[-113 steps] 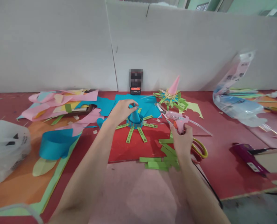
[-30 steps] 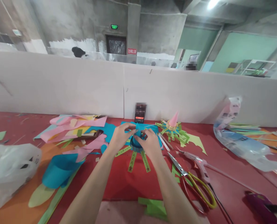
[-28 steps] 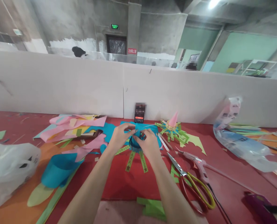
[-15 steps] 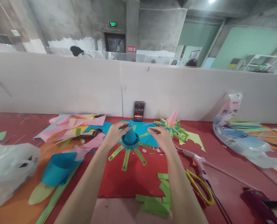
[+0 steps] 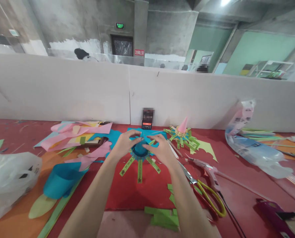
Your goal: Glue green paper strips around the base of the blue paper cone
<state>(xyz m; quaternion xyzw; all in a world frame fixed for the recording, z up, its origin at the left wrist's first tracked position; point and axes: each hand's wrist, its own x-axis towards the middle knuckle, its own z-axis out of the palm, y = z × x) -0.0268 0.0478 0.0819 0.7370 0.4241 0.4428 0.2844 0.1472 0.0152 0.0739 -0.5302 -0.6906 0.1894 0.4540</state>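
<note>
A blue paper cone (image 5: 138, 147) stands in a blue ring base, with yellow-green patterned paper strips (image 5: 139, 172) fanning out around it. On the left side of the cone, my left hand (image 5: 124, 144) curls its fingers round near the tip. My right hand (image 5: 161, 149) grips the cone from the right, thumb and fingers bent toward it. The hands partly hide the tip and the back strips. Behind to the right sits a similar piece with a pink cone (image 5: 183, 125).
A pink glue gun (image 5: 209, 170) and yellow-handled scissors (image 5: 212, 198) lie right of my right arm. Green paper strips (image 5: 163, 218) lie in front. At left are a blue paper cylinder (image 5: 60, 180), paper scraps and a plastic bag (image 5: 10, 181). A phone (image 5: 146, 119) leans on the white partition.
My right hand has moved left, from apart to the cone. The strips around the base have turned slightly. More of the scissors now shows.
</note>
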